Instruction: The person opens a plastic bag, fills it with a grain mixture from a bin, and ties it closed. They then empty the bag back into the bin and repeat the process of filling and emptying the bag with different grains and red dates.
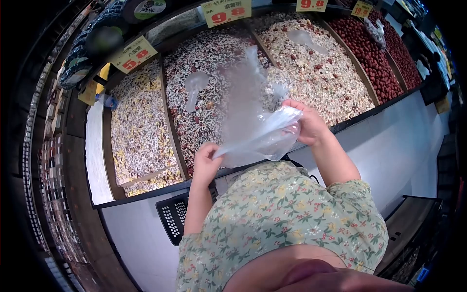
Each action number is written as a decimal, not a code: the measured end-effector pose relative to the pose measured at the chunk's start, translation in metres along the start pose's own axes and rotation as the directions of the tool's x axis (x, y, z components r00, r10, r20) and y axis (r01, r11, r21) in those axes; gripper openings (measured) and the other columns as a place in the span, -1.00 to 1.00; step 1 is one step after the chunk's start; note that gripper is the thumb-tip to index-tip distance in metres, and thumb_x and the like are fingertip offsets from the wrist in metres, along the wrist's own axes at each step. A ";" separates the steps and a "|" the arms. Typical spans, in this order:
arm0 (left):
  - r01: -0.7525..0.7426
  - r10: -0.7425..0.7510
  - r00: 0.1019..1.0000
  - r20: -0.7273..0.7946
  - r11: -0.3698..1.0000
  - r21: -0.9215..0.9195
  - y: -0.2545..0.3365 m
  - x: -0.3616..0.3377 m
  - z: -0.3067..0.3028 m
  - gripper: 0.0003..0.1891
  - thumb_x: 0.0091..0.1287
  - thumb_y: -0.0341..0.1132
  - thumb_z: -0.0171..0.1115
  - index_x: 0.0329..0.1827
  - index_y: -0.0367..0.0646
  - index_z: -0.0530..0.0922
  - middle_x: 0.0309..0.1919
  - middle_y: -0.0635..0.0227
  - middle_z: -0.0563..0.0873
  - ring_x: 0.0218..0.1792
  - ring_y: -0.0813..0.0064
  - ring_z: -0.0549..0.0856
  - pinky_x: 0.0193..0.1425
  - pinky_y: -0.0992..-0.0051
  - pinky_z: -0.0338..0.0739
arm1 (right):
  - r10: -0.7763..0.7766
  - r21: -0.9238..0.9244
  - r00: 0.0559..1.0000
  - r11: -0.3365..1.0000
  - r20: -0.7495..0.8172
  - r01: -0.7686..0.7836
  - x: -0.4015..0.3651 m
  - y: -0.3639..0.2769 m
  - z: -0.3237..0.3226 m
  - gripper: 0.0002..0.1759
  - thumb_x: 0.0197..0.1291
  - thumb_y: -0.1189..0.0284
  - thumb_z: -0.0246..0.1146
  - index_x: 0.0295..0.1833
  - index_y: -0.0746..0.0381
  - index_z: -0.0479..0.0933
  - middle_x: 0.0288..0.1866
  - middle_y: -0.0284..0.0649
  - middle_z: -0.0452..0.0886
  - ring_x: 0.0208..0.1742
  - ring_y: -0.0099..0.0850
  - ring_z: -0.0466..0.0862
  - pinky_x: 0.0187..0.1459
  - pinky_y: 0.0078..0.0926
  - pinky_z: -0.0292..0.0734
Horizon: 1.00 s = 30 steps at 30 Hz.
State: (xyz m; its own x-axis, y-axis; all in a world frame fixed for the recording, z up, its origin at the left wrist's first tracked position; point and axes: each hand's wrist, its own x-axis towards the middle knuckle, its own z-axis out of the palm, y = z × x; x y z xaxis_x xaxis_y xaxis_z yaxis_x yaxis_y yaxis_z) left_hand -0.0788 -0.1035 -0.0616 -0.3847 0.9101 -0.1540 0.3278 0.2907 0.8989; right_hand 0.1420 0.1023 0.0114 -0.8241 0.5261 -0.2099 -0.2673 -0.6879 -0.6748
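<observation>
A clear plastic bag (pixel 265 134) is stretched between my two hands in front of my body. My left hand (pixel 206 162) pinches its lower left edge between thumb and fingers. At the other side, my right hand (pixel 309 124) grips the bag near its upper right edge. The bag looks limp, and part of it is blurred. Beyond it lies a bin of mixed dark and white grains (pixel 194 53), where a clear plastic scoop (pixel 195 90) rests on the surface. Another clear scoop (pixel 307 41) lies on the paler grain mix (pixel 331 82) to the right.
A bin of yellowish mixed grain (pixel 138 131) is at the left, and red dates (pixel 357 48) fill bins at the right. Wooden dividers (pixel 173 121) separate the bins. Price signs (pixel 134 54) stand along the back. A black crate (pixel 172 216) sits below the counter's front edge.
</observation>
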 end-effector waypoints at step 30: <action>0.041 -0.160 0.986 -0.053 0.533 -0.845 -0.013 -0.005 -0.023 -0.71 0.26 -0.35 0.04 0.02 -0.27 0.40 -0.06 0.12 0.55 -0.11 0.29 0.58 -0.06 0.36 0.50 | -0.203 -0.068 0.920 0.979 -0.336 0.192 -0.004 -0.015 -0.106 -0.71 0.25 0.37 0.01 0.04 0.25 0.37 -0.25 -0.22 0.56 -0.39 -0.48 0.57 -0.45 -0.62 0.53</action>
State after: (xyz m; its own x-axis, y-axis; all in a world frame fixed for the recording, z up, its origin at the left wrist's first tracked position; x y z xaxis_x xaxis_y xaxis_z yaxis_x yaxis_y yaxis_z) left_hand -0.1014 -0.1187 -0.0634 -0.4770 0.8352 -0.2736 -0.5706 -0.0575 0.8192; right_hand 0.2021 0.1638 -0.0525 -0.5356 0.7918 -0.2937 -0.3857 -0.5387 -0.7490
